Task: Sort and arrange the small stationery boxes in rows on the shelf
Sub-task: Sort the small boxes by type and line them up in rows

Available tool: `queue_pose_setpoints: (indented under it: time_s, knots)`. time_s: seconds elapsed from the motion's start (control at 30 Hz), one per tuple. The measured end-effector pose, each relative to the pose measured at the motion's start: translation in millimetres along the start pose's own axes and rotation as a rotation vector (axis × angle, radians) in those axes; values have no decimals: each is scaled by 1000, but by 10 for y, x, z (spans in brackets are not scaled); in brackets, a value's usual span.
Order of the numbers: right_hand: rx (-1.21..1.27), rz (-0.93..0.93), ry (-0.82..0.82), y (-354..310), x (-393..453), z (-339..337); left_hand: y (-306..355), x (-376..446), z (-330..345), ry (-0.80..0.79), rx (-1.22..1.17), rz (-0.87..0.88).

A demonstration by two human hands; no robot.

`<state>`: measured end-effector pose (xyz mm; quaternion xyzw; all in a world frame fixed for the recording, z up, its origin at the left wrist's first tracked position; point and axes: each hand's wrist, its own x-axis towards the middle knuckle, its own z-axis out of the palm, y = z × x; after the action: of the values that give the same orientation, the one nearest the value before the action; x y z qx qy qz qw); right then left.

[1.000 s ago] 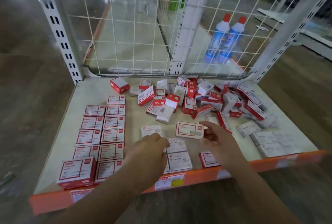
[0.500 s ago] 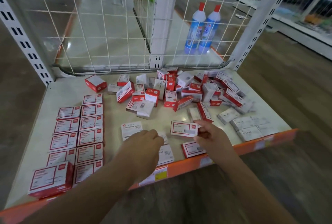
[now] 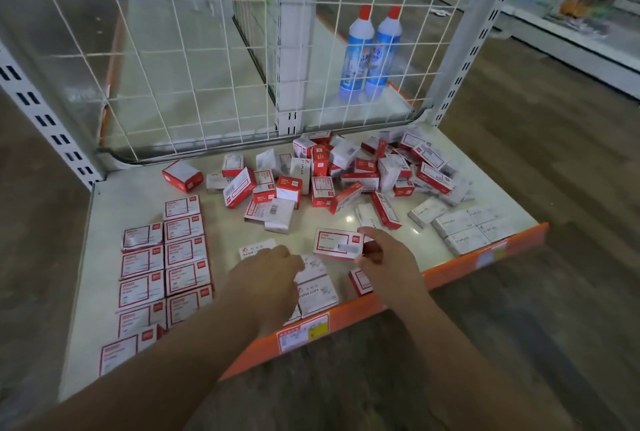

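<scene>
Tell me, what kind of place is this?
Probably a shop. A store shelf with an orange front edge carries a price label, heaps of small stationery boxes wait to be sorted, and two blue cleaner bottles stand behind the wire grid.

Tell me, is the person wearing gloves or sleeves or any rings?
No gloves. The left hand and the right hand are both bare. Both forearms are bare too, with no sleeves showing anywhere in the picture. I can see no watch, bracelet or ring, though the fingers are partly hidden and a bit blurry.
</scene>
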<state>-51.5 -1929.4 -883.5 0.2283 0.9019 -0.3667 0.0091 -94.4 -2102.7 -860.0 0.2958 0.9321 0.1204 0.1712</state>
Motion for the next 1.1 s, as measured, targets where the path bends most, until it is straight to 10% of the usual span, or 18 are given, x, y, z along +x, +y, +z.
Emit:
queue_pose_setpoints:
  time_s: [1.1]
  knots:
    - [-191, -248, -549, 1118, 840, -1015, 1306, 639, 608, -16, 125, -218]
